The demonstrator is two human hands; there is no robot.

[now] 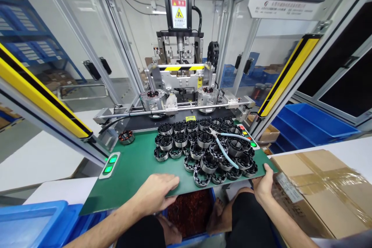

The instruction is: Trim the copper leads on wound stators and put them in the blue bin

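My left hand is at the front edge of the green tabletop, fingers together on top and thumb below the edge. My right hand grips the tabletop's front right corner, thumb above and the other fingers hidden underneath. Between my hands and beyond them, several dark slotted motor stator cores stand in stacked rows. A pair of pliers with light blue handles lies on top of them, jaws pointing left. One stator with copper windings sits apart at the back left.
Behind the tabletop stands a winding machine with two round fixtures. Yellow light-curtain posts flank it. Green-lit buttons are at the left. A taped cardboard box stands right; a blue bin of copper-coloured scrap lies below.
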